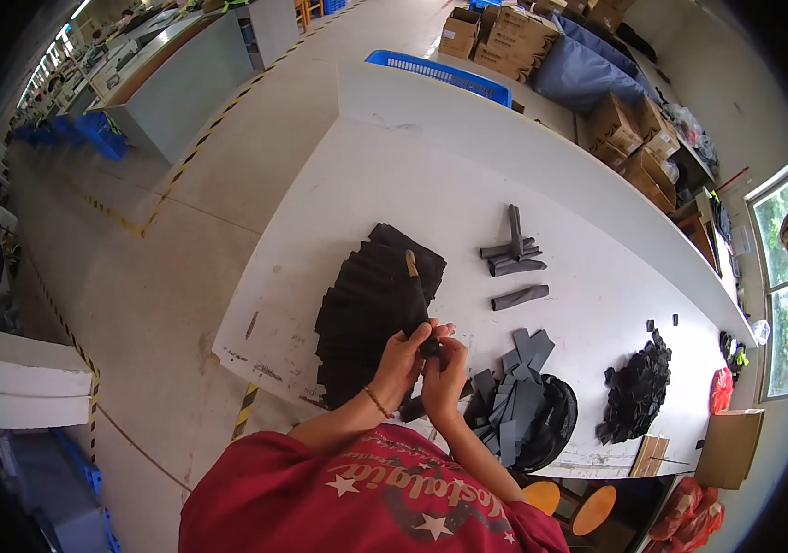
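My left hand (399, 358) and my right hand (446, 370) are close together at the table's near side, both closed on a black fabric tube (417, 311). From its far end pokes a light tan pointed tip (411, 262) whose kind I cannot make out. Beneath and to the left lies a fanned stack of black fabric pieces (357, 304). By my right forearm, a heap of dark grey flat strips (515, 405) rests partly on a shiny black bundle (552, 424). Several rolled dark grey tubes (515, 261) lie farther off on the white table (320, 198).
Small black pieces (635, 389) form a pile on the table's right side. A raised white board (523, 152) runs along the far edge, with a blue basket (440, 76) behind it. Cardboard boxes (515, 41) stand beyond. Two round orange stools (594, 510) are below the near edge.
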The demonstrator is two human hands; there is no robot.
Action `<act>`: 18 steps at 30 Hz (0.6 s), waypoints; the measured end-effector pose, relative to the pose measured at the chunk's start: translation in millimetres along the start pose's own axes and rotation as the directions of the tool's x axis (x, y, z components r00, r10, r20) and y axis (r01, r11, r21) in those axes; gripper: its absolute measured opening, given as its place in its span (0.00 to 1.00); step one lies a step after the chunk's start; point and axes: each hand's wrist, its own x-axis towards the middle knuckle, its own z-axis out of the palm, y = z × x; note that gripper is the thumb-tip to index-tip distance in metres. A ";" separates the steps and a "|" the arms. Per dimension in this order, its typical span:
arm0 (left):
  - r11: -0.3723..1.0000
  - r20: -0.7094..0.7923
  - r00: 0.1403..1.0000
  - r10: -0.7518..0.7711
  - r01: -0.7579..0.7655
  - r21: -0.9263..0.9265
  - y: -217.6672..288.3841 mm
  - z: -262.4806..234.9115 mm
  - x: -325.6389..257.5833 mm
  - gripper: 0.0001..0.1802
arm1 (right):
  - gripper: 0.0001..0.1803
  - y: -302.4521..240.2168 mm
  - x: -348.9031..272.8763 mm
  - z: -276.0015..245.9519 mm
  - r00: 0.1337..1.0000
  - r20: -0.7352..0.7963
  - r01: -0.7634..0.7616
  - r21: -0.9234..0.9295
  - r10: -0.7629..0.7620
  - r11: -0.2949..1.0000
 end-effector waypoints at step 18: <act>0.976 -0.085 0.993 0.088 -0.069 0.207 18.7 18.3 13.0 0.12 | 0.06 -5.0 -14.5 -16.8 0.954 0.228 -0.219 0.079 0.196 0.973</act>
